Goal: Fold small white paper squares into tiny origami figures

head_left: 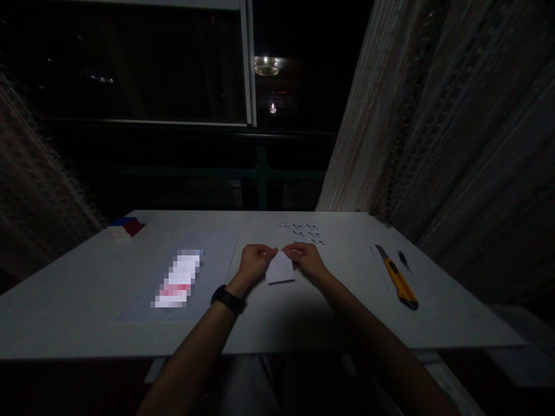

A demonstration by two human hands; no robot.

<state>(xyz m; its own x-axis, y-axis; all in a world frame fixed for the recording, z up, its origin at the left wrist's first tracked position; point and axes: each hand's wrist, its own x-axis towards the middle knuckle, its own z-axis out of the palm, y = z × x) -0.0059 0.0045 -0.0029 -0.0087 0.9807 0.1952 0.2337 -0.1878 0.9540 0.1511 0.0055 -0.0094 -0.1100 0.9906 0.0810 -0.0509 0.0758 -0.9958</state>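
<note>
Fingers: While the left hand [254, 264] pinches the far left part of a small white paper [280, 270] between thumb and fingers, the right hand [309, 261] grips its far right part the same way, the two sets of fingertips close together.
Paper: near the middle of the white table [342, 332], between the hands, its near edge free; I cannot tell whether it touches the tabletop.
Left wrist: a black band [228, 299], like a watch.
Beyond the hands: small dark-marked pieces [299, 233] in rough rows, too dim to identify.
Left of the hands: a bright, pixelated rectangle [178, 280] on a large pale sheet [222, 251].
Far left: a block [125, 227] in blue, red and white.
Right of the hands: a yellow cutter [399, 283], blade out and pointing away, with a small dark pointed object [404, 261] just beside it.
Behind the table: a pale window frame [250, 63], a lit chandelier [266, 66], and a curtain [381, 110] at right.
</note>
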